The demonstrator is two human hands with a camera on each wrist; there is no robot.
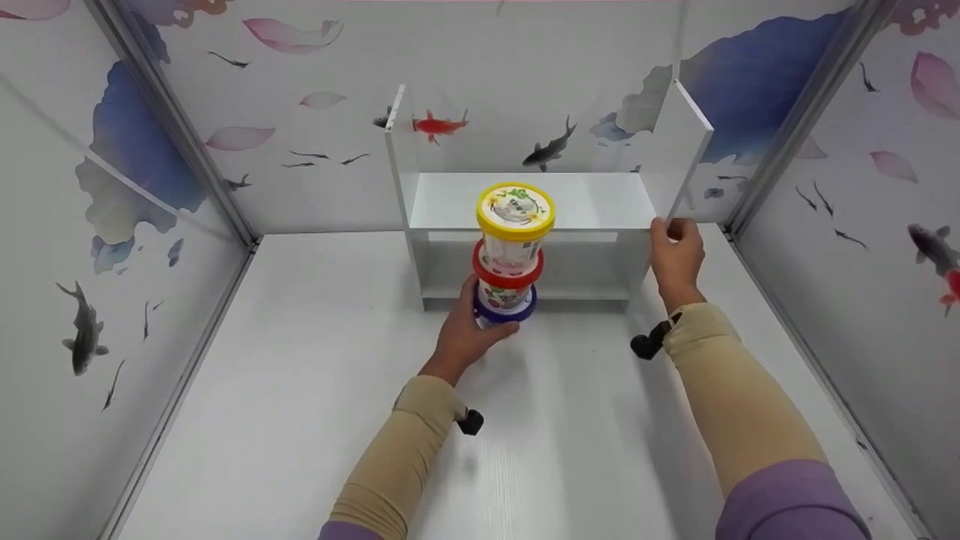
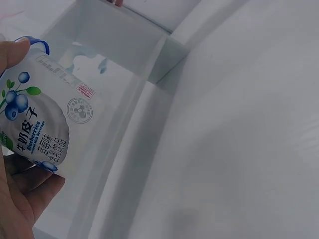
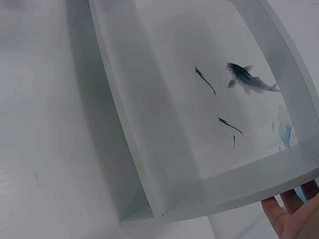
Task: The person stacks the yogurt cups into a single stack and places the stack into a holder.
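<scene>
Three lidded cups stand in a stack in the head view, with a yellow-lidded cup [image 1: 516, 211] on top, a red-lidded cup [image 1: 508, 268] in the middle and a blue-lidded cup [image 1: 510, 304] below. My left hand [image 1: 466, 330] grips the lowest cup, fingers on its far side and thumb across the front. Blueberries are printed on this cup [image 2: 37, 114] in the left wrist view. At the right, my right hand [image 1: 679, 259] holds the side panel of a white shelf [image 1: 600, 199]. Its fingers [image 3: 273, 211] lie against the panel's outer face in the right wrist view.
The shelf has two tall side panels, an upper board and a lower compartment, and stands at the back of the white tabletop [image 1: 315, 352]. Walls printed with fish [image 1: 551, 146] and petals enclose the back and both sides. The stack is in front of the shelf.
</scene>
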